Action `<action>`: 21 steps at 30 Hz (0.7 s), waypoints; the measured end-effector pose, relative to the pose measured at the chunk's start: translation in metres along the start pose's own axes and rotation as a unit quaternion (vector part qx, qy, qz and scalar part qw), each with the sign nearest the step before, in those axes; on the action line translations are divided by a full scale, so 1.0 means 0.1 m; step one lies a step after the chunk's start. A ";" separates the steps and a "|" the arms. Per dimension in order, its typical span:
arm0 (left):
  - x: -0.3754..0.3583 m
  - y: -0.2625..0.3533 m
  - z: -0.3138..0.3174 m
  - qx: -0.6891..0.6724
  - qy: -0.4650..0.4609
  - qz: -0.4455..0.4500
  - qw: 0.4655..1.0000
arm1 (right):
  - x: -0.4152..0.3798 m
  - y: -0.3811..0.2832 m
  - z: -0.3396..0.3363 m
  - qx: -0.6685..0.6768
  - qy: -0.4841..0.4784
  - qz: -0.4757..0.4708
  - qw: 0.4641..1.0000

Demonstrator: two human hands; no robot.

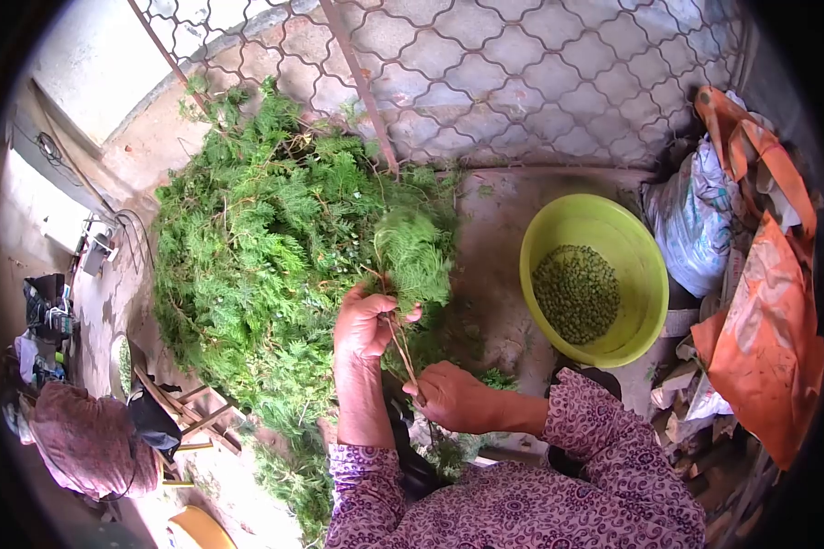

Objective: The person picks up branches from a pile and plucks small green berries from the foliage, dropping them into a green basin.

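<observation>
A leafy evergreen branch (401, 344) runs between my two hands, its feathery green tip blurred. My right hand (453, 397) is closed in a fist around the lower, bare part of its brown stem. Higher up, my left hand (368, 320) has thumb and fingers pinched at the stem, just below the foliage. Beyond and to the left of my hands lies a big heap of cut evergreen branches (256, 238). On the right stands a yellow-green basin (647, 306) with many small green cones or seed pods (577, 293) in its bottom.
A metal lattice gate (513, 78) closes off the back. White sacks (691, 215) and an orange bag (764, 339) are piled along the right. At the lower left are a wooden stool (206, 416) and a draped purplish cloth (87, 439). A yellow object (200, 528) sits at the bottom edge.
</observation>
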State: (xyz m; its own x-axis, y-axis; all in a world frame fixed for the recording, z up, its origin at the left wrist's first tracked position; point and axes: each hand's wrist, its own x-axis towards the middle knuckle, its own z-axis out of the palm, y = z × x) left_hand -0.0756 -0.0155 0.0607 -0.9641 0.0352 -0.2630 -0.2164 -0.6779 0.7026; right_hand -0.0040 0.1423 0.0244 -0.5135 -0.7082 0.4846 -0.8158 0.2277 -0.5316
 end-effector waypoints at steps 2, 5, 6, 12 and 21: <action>0.00 -0.01 0.01 0.005 0.003 0.016 1.000 | 0.00 0.01 0.03 -0.002 0.013 -0.009 1.000; -0.03 0.02 0.11 0.017 0.056 0.030 0.998 | 0.01 -0.01 0.05 -0.016 0.024 -0.018 0.999; -0.04 0.02 0.13 0.017 0.056 0.030 0.998 | 0.02 -0.01 0.06 -0.029 0.021 -0.021 0.999; 0.02 -0.04 0.01 0.053 0.112 0.105 0.987 | -0.06 -0.07 0.19 -0.014 0.010 -0.055 0.998; -0.04 -0.24 0.13 -0.025 0.057 0.024 0.998 | -0.05 -0.08 -0.11 0.226 -0.088 0.037 0.969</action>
State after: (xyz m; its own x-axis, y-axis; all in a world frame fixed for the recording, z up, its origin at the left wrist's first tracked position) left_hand -0.0682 0.0098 0.0539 -0.9488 -0.0808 -0.3055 -0.1593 -0.7125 0.6833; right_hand 0.0021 0.1512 0.0340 -0.4804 -0.8133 0.3281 -0.5573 -0.0057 -0.8303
